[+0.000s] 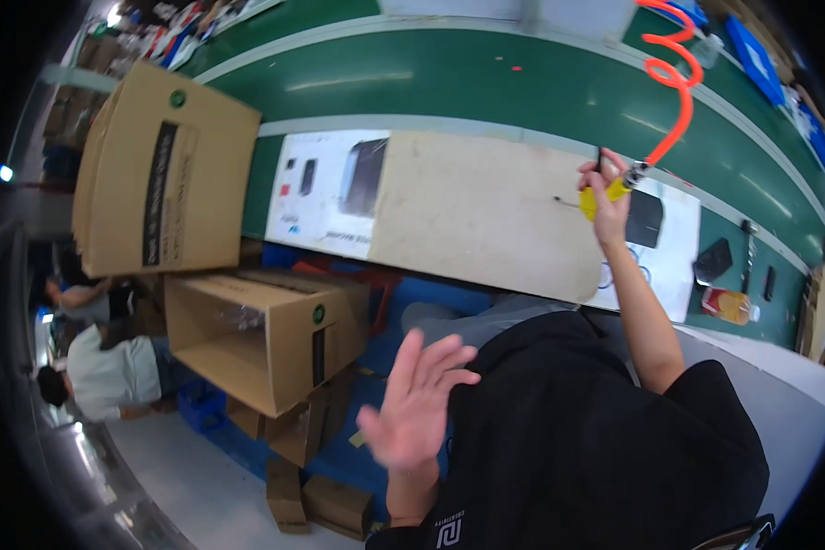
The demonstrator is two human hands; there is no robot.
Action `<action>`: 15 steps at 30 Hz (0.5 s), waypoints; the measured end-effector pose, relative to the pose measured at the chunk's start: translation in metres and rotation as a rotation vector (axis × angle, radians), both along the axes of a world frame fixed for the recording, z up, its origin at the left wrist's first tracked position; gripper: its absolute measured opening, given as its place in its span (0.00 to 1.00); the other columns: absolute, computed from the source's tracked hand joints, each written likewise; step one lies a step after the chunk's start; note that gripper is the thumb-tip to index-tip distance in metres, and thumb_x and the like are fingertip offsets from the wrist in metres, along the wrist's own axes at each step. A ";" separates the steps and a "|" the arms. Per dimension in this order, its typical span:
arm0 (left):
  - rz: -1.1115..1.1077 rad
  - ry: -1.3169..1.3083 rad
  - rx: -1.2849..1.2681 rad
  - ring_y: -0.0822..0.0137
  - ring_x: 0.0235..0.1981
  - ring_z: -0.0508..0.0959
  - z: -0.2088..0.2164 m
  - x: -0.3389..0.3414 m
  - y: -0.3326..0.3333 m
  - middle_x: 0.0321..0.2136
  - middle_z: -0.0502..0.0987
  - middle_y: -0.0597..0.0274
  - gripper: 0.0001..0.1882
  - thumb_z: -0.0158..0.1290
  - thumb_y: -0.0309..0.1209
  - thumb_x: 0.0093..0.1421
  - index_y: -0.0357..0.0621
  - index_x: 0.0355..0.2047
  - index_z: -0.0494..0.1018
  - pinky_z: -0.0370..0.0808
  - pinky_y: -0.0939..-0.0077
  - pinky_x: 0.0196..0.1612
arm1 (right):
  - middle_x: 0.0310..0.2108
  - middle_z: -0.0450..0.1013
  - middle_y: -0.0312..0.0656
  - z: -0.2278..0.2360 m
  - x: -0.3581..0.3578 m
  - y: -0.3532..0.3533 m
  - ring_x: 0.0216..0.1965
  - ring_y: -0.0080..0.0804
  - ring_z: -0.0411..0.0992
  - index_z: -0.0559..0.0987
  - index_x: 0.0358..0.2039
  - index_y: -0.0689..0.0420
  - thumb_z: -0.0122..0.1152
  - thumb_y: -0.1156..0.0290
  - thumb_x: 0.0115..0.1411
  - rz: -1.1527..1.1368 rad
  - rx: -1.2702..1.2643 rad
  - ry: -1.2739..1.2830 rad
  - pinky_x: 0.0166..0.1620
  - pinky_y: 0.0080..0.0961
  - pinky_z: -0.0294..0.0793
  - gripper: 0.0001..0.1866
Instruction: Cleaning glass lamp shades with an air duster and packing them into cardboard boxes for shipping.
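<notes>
My right hand [607, 209] is wrapped round a yellow air blow gun [618, 191], whose thin nozzle points left over a beige board [486, 215]. An orange coiled hose [683, 110] runs from the gun up toward the far side. My left hand [412, 408] is raised off the bench, fingers spread, holding nothing, with the open cardboard box [325, 335] to its left. White printed surfaces [325, 188] with pictures of dark devices show at both ends of the board.
A green workbench [357, 82] stretches across. Stacked cardboard [170, 174] stands at left. A dark flat object [713, 261] and a bottle of amber liquid [726, 305] lie at right. Another person [115, 371] bends at far left. Small cartons [335, 504] sit on the floor.
</notes>
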State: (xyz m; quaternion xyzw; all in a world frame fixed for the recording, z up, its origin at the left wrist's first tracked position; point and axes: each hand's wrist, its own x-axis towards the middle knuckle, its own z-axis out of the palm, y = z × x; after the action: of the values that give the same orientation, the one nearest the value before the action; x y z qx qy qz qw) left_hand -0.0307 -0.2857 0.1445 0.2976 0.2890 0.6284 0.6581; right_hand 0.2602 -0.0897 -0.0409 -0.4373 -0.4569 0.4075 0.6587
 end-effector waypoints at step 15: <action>-0.154 0.222 0.946 0.62 0.66 0.56 0.057 0.011 -0.019 0.60 0.63 0.61 0.24 0.45 0.51 0.63 0.66 0.59 0.66 0.51 0.40 0.61 | 0.38 0.71 0.44 -0.003 -0.002 0.000 0.32 0.23 0.69 0.59 0.58 0.58 0.47 0.79 0.64 0.007 -0.005 0.011 0.38 0.21 0.70 0.22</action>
State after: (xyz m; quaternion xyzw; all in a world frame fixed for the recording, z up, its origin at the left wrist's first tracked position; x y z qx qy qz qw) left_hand -0.0198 -0.3052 0.2015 0.6495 0.0177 0.6047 0.4606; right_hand 0.2579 -0.0901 -0.0439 -0.4351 -0.4538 0.4137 0.6585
